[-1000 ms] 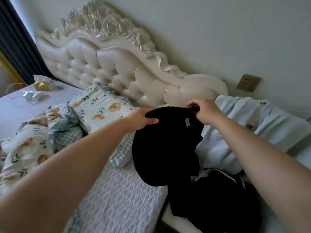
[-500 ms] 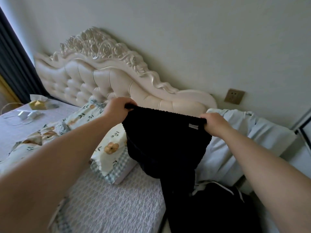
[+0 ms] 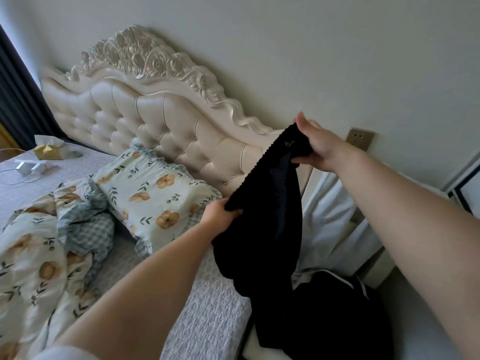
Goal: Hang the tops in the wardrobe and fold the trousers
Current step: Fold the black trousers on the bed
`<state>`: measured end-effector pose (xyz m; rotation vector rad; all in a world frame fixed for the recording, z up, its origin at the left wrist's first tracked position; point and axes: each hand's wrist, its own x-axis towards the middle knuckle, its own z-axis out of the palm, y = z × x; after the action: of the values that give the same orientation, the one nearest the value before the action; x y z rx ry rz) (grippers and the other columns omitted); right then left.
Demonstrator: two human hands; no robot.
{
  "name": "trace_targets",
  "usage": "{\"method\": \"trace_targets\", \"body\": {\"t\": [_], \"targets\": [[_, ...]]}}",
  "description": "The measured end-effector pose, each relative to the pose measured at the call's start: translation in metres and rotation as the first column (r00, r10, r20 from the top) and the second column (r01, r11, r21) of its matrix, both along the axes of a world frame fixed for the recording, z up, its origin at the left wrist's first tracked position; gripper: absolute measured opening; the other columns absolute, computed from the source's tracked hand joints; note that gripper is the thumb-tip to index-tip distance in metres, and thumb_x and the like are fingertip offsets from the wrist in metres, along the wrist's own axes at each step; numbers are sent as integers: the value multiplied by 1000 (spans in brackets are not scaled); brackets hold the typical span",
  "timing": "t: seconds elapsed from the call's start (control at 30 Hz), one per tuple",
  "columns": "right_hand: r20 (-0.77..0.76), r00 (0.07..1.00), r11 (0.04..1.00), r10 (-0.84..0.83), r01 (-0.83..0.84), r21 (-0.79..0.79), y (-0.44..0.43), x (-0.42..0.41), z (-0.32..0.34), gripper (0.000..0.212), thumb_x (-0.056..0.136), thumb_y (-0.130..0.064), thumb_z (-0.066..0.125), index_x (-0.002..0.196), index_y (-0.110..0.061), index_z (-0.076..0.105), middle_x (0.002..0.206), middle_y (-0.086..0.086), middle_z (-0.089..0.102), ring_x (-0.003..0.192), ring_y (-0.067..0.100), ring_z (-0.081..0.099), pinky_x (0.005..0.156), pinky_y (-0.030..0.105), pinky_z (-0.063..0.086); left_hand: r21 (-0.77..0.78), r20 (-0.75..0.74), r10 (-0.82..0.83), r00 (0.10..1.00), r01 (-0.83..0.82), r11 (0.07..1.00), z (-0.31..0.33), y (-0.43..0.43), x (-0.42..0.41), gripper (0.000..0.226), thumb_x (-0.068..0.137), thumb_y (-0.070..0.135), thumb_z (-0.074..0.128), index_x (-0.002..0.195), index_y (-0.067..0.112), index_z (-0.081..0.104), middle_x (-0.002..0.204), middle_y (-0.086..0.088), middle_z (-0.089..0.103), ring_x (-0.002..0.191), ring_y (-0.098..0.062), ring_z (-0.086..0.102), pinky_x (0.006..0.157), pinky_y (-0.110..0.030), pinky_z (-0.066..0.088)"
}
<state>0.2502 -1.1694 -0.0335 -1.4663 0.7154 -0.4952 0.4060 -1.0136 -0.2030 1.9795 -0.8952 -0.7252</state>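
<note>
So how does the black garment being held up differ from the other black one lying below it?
The black ribbed garment hangs in the air, its top edge stretched at a slant; the black garment with white piping lies crumpled beneath. The ribbed garment has a textured, plain surface; the piped one looks smoother and carries a thin white stripe. Both are black.

Head-worn wide-angle view, tilted, forward and down over the bed (image 3: 207, 320) toward the headboard (image 3: 166, 131).
</note>
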Motion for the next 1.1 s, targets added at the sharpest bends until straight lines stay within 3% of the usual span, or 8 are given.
{"method": "trace_targets", "body": {"t": [0.17,0.23,0.33,0.5,0.63,0.77,0.9,1.1], "targets": [[160,967,976,-200,183,116,-13,2,-3,34,93,-52,42,91,-19,51,89,0,52,84,13,58,53,28,55,422,-376,31,926,141,895,-48,18,-12,44,99,23,49,140,11,41,146,-6,40,131,-27,41,103,-40,39],[213,930,949,-298,266,170,-18,0,-3,33,92,-50,45,90,-17,50,91,1,49,86,15,56,53,28,55,392,-651,225,725,68,917,-46,29,-13,43,103,30,36,142,11,37,140,-9,45,117,-28,56,94,-47,48],[214,909,927,-356,317,199,-23,-2,-8,34,91,-49,50,94,-16,48,101,4,49,95,19,56,54,30,56,336,-732,203,651,86,938,-39,34,-19,38,103,21,38,131,-4,47,91,-17,69,71,-25,71,67,-39,59],[54,920,912,-388,375,167,-36,-14,-19,35,89,-38,61,111,-13,51,112,8,54,106,25,56,53,35,57,239,-788,370,492,-309,921,-20,24,10,37,101,3,37,137,5,43,79,-12,53,46,-24,60,30,-24,45],[-68,881,852,-467,470,230,-47,-30,-43,39,87,-35,61,122,-19,52,129,4,49,116,24,50,48,34,56,197,-738,376,560,-354,914,15,30,48,18,100,2,40,106,7,56,78,-10,53,36,-12,56,35,-15,44],[-234,884,859,-404,455,234,-45,-38,-55,18,90,-27,57,101,-14,50,101,7,52,92,21,54,52,37,54,196,-737,421,528,-429,882,53,33,73,25,99,7,35,75,6,44,69,-7,45,40,-11,46,41,-16,37],[-327,865,881,-381,447,153,-43,-41,-57,17,92,-27,56,100,-14,49,88,6,49,90,21,52,71,35,54,215,-702,510,497,-535,817,75,33,94,26,96,9,32,77,10,49,63,-1,47,48,-10,45,56,-24,37],[-332,915,939,-230,298,173,-45,-46,-57,25,91,-45,54,81,-22,53,69,-3,50,58,11,49,43,20,38,149,-738,503,449,-620,771,86,32,102,19,94,12,36,82,15,50,68,1,47,43,-9,51,61,-30,46]]}}
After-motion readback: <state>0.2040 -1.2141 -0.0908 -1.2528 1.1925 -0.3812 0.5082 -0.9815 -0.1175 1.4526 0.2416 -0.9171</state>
